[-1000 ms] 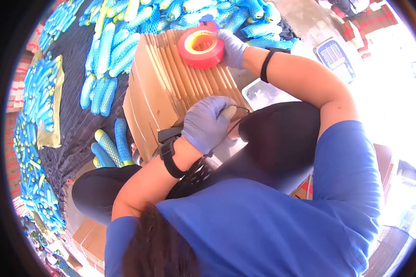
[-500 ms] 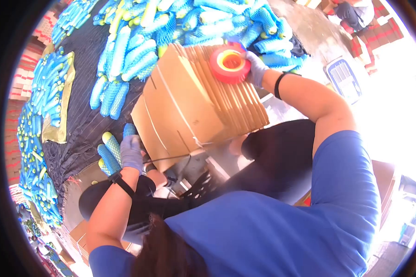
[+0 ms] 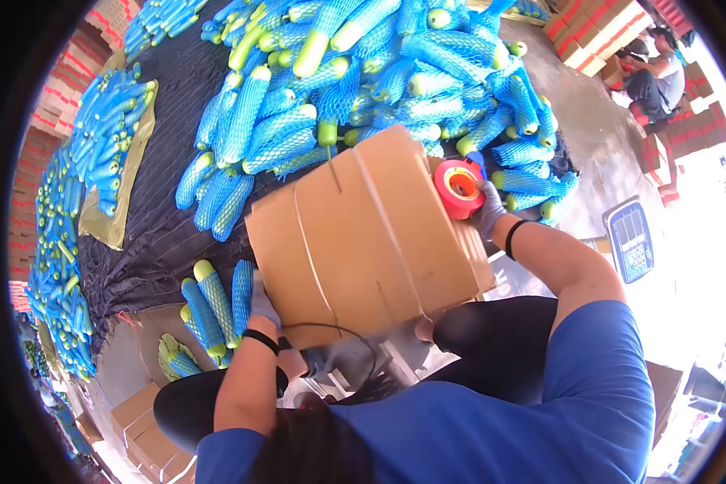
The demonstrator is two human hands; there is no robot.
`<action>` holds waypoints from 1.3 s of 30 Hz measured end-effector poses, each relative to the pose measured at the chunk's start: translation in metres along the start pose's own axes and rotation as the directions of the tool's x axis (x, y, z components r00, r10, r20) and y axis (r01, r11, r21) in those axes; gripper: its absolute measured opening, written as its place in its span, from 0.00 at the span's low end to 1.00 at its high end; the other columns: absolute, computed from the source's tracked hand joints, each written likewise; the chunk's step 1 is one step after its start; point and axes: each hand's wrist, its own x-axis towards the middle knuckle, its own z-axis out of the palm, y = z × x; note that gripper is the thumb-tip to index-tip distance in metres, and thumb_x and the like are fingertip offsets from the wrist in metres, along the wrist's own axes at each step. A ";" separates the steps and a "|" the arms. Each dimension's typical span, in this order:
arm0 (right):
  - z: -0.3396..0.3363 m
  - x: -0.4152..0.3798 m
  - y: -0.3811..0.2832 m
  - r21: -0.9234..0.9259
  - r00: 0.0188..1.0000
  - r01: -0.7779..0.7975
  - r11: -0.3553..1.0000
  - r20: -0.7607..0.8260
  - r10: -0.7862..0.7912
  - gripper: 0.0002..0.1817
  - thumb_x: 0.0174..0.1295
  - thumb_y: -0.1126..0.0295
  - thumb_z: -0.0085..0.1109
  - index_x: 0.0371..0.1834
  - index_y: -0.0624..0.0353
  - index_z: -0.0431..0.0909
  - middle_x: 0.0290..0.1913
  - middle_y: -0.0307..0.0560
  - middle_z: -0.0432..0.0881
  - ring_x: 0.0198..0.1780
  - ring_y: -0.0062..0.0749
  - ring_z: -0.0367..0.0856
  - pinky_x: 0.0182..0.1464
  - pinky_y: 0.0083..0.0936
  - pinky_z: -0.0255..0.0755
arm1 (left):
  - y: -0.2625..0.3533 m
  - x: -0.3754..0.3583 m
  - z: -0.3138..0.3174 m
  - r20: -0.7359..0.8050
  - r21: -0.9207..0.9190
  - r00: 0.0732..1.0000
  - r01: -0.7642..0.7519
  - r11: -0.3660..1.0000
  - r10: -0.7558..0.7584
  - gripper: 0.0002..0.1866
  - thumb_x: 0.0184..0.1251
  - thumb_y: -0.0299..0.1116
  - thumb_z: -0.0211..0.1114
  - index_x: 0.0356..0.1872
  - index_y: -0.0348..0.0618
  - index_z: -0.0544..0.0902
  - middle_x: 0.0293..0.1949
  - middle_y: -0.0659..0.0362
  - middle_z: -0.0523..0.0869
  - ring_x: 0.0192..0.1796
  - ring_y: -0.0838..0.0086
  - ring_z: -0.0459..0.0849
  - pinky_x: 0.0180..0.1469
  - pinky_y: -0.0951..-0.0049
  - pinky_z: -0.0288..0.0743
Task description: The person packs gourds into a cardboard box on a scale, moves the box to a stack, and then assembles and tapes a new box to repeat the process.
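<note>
A strapped bundle of flat cardboard boxes (image 3: 355, 242) is tilted in front of me, its broad face toward me. My left hand (image 3: 263, 303), in a thin pale glove, grips its lower left edge; the fingers are partly hidden behind it. At the upper right edge my right hand (image 3: 492, 211), gloved too, is closed on a red tape roll (image 3: 460, 189) with a blue part at its top. White straps (image 3: 389, 226) cross the cardboard. Left of my left hand lie several long green gourds (image 3: 213, 300) in blue netting.
A large heap of netted gourds (image 3: 427, 81) covers the dark cloth (image 3: 161, 137) ahead. Another pile (image 3: 105, 169) lies at the left. A scale (image 3: 631, 240) stands at the right. Flat cardboard (image 3: 149, 431) lies lower left. A person (image 3: 657, 81) sits by stacked cartons (image 3: 593, 32).
The bundle has tipped so its broad face shows more and its stacked edges less. Both hands, still on it, appear lower and farther right, and the view has shifted.
</note>
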 end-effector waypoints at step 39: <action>0.351 -0.161 0.056 0.096 0.718 0.239 -0.966 0.652 0.242 0.24 0.55 0.68 0.66 0.57 0.47 0.75 0.49 0.49 0.84 0.52 0.44 0.85 0.50 0.40 0.77 | -0.022 0.018 0.119 -0.241 0.755 0.705 -0.295 0.585 0.667 0.25 0.70 0.56 0.57 0.32 0.39 0.82 0.37 0.45 0.87 0.40 0.50 0.85 0.45 0.52 0.75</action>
